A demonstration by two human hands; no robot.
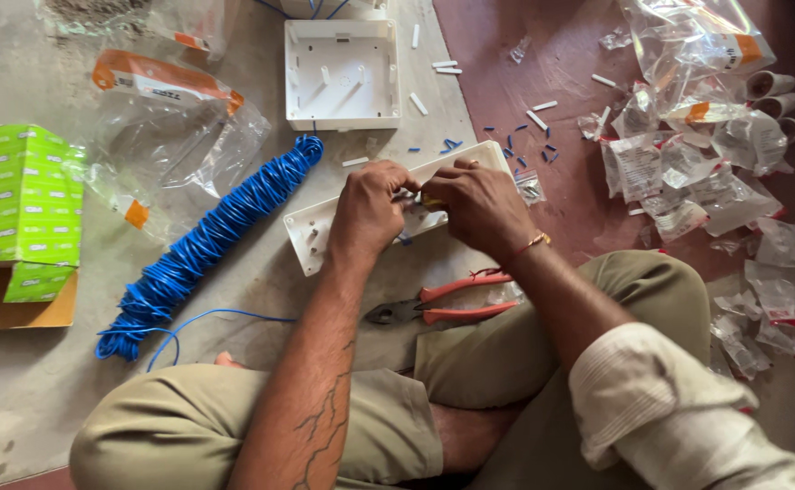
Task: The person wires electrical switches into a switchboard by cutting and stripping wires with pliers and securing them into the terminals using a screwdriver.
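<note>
A long white plastic switch plate lies on the floor in front of my crossed legs. My left hand and my right hand meet over its middle, fingers pinched on a small yellowish part and a bit of blue wire at the plate. What the fingertips grip is mostly hidden. Red-handled pliers lie on the floor just below my right wrist, untouched. A thick coil of blue wire stretches to the left of the plate.
An open white plastic box lies beyond the plate. A green carton stands at the left, with clear bags beside it. Several empty plastic packets, white pegs and blue wire offcuts litter the red floor at right.
</note>
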